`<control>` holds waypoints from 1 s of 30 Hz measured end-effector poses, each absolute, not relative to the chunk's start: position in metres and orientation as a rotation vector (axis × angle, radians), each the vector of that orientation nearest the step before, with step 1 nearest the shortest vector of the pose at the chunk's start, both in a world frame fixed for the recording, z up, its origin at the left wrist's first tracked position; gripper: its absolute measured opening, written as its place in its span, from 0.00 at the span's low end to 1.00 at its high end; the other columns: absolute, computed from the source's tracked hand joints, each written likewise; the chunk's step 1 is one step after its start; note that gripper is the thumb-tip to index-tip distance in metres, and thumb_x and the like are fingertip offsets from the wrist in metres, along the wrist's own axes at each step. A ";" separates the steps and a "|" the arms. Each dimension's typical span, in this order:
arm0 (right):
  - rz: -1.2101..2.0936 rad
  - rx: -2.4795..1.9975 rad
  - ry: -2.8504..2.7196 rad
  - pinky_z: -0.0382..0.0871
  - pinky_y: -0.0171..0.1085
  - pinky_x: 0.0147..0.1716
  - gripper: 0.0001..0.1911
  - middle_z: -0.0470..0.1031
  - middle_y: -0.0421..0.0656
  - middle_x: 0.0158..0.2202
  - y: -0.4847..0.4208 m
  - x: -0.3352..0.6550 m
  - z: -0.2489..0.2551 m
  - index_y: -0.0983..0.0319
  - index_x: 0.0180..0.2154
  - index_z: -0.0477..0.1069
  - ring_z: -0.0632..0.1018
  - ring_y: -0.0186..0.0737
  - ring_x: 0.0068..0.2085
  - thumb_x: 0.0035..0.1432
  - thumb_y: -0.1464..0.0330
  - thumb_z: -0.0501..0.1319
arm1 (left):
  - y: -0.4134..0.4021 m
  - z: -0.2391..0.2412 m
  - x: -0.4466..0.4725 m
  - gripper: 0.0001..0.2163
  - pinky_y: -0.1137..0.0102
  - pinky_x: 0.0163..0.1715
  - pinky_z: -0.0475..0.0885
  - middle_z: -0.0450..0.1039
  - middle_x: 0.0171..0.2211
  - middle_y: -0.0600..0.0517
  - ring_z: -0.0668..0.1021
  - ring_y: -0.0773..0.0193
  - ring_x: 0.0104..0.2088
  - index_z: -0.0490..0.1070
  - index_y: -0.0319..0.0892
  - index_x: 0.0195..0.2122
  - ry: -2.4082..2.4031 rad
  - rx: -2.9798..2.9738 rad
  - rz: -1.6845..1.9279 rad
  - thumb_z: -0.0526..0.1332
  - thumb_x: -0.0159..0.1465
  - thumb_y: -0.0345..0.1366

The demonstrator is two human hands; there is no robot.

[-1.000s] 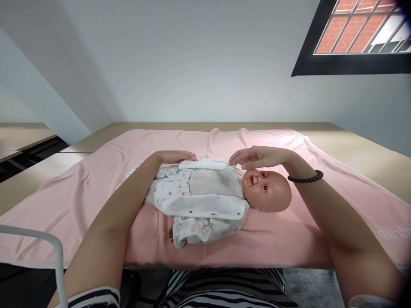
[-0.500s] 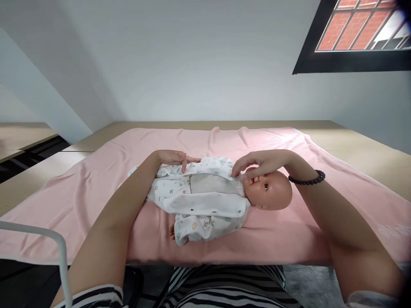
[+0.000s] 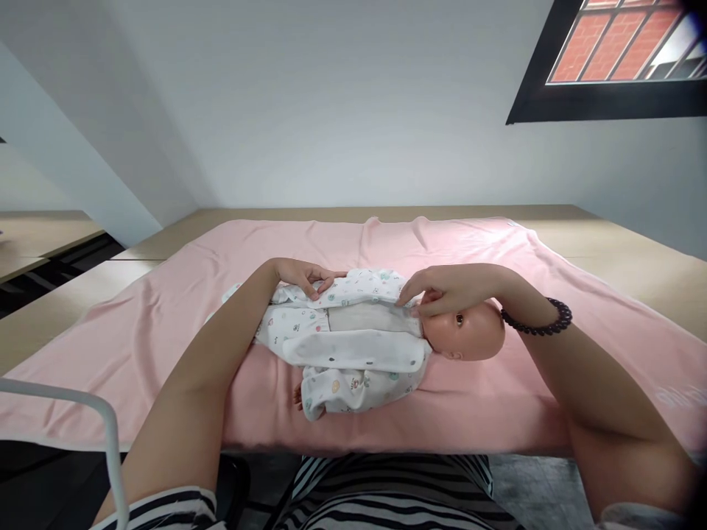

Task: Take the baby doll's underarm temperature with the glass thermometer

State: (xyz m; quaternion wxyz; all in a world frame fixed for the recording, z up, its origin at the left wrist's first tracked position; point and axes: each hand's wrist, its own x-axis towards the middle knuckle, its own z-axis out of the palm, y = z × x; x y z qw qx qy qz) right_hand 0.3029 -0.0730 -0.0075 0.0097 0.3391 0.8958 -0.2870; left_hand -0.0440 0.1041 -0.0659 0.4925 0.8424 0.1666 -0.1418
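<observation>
A baby doll lies on its back, head to the right, in white printed trousers and a white printed baby jacket. The jacket's front is open over a plain white layer on the chest. My left hand holds the far front panel near its lower hem, thumb on top and fingers at the far side. With thumb and fingers closed, my right hand pinches the same panel at the collar, partly covering the doll's face. The near panel lies folded back toward me, and one doll hand pokes out of the near sleeve.
A pink blanket covers most of the wooden table. Behind it stands a pale wall with a dark-framed window at upper right. A white curved metal bar rises at the lower left.
My left thumb and fingers have closed onto the far panel's lower edge. My right hand has lowered slightly, still at the collar, and covers more of the doll's mouth.
</observation>
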 end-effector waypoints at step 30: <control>0.180 0.946 2.849 0.55 0.42 0.28 0.14 0.72 0.45 0.34 -0.166 0.235 -0.037 0.62 0.39 0.69 0.68 0.43 0.32 0.52 0.82 0.60 | -0.049 0.013 -0.020 0.17 0.65 0.35 0.66 0.74 0.33 0.51 0.73 0.57 0.32 0.71 0.47 0.34 0.828 2.653 -0.579 0.73 0.52 0.49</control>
